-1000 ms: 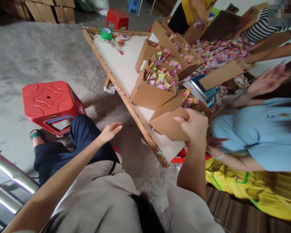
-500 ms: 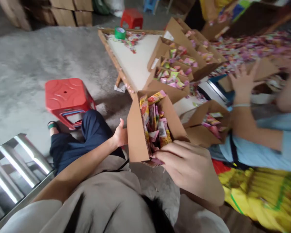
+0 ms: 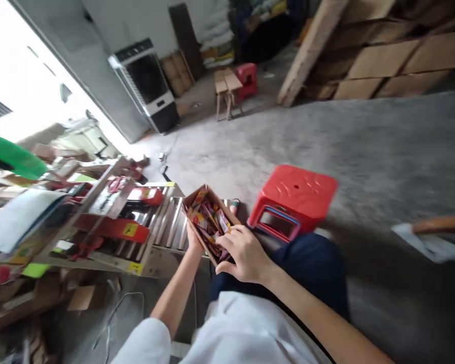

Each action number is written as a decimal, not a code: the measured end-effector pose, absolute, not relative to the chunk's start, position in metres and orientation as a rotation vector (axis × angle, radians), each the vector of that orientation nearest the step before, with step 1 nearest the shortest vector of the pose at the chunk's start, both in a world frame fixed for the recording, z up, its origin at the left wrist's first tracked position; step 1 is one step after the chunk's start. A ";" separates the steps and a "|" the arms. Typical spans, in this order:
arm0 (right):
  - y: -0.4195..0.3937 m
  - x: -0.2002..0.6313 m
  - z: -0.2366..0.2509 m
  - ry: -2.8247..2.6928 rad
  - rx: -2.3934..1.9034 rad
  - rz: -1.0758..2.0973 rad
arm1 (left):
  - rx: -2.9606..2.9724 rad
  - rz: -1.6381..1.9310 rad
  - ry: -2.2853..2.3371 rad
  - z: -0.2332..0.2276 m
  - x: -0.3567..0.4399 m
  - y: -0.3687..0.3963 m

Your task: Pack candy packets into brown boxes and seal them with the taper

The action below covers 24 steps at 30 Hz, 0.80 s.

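A brown cardboard box (image 3: 194,201) full of colourful sachets (image 3: 210,224) is held in front of me, above my lap. My left hand (image 3: 193,240) supports the box from underneath on its left side. My right hand (image 3: 243,254) grips the near right edge of the box, fingers over the sachets. The box hangs just beside the end of a metal roller conveyor (image 3: 169,224). My knee in dark blue trousers (image 3: 307,263) is under my right arm.
A red plastic stool (image 3: 293,198) stands on the concrete floor to the right. A tape-sealing machine (image 3: 109,212) with red parts sits left of the rollers. Cardboard scraps (image 3: 79,298) lie below. A large air cooler (image 3: 146,83), a small wooden table (image 3: 225,88) and stacked cartons (image 3: 387,63) stand farther off.
I have turned away from the sorting table with the box in both hands. The view now faces the roller conveyor and sealing machine; the co-workers are out of view.
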State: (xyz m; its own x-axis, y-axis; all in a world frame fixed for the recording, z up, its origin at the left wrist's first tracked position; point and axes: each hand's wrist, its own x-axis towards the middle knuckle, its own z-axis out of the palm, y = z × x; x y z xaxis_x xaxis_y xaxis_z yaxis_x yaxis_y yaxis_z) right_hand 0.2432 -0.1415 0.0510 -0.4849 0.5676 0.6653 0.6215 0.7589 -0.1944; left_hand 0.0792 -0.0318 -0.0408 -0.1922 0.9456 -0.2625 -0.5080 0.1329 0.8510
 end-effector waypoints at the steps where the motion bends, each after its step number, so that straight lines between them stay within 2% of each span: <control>1: -0.121 0.229 0.041 -2.244 -0.837 -0.062 | 0.542 1.513 1.144 -0.044 0.062 -0.026; 5: -0.069 0.183 0.018 -2.430 -0.819 0.045 | 0.547 1.779 1.311 -0.049 0.009 -0.007; 9: -0.055 0.153 0.015 -2.667 -1.101 0.176 | 0.842 1.992 1.193 -0.020 -0.024 0.012; 13: -0.047 0.135 0.013 -2.765 -1.426 0.241 | 1.495 1.619 1.182 0.014 -0.047 0.018; 19: -0.043 0.131 0.009 -2.746 -1.417 0.252 | 2.158 0.736 1.242 0.043 -0.051 0.028; 21: -0.045 0.135 0.007 -2.708 -1.409 0.228 | 2.186 0.674 1.309 0.046 -0.041 0.036; 24: -0.049 0.143 0.003 -2.626 -1.377 0.157 | 2.172 0.790 1.397 0.044 -0.020 0.043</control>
